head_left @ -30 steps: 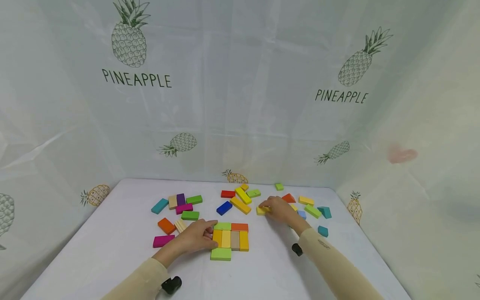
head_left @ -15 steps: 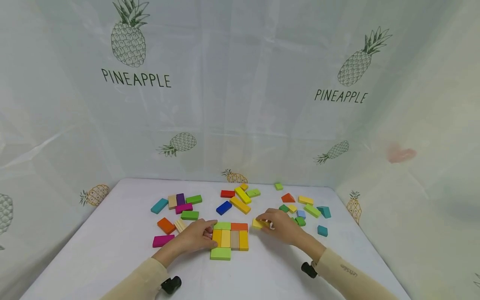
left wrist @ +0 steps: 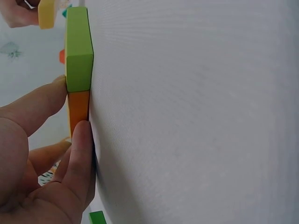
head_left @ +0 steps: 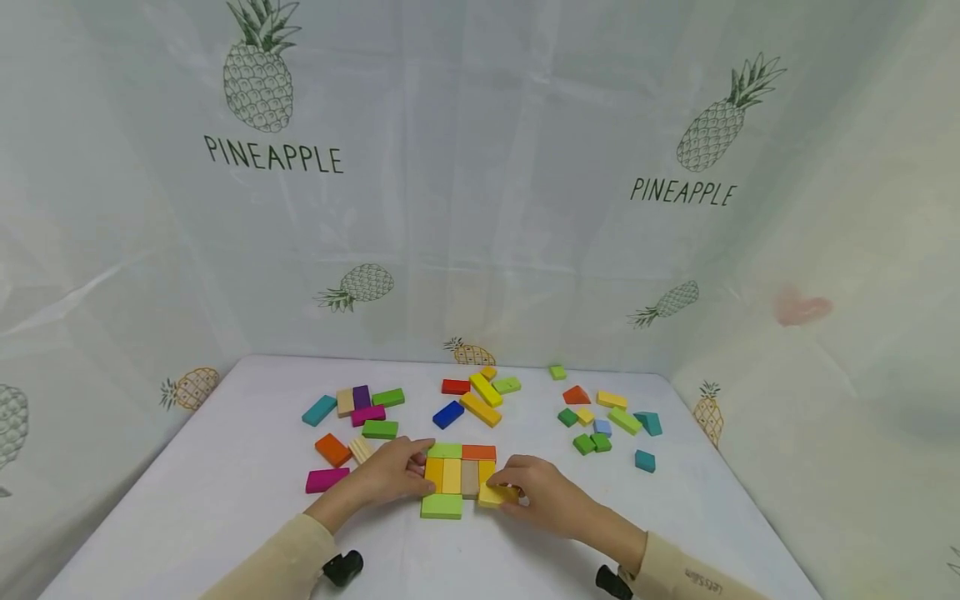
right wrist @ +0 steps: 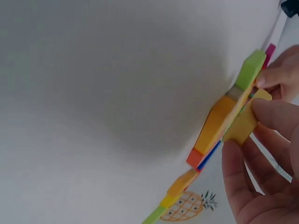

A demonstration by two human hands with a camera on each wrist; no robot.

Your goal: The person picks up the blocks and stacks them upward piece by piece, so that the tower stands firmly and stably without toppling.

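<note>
Head view: right hand [head_left: 546, 498] pinches a yellow block [head_left: 498, 497] above flat-laid blocks [head_left: 452, 477]; left hand [head_left: 388, 475], fingers apart, touches their left edge.

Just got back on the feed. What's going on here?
A person's left hand rests against the left side of a flat arrangement of blocks on a white table. The right hand pinches a pale yellow block at the arrangement's near right corner; the wrist views suggest it is raised, not yet set down. Loose blocks lie farther back and out to both sides.
</note>
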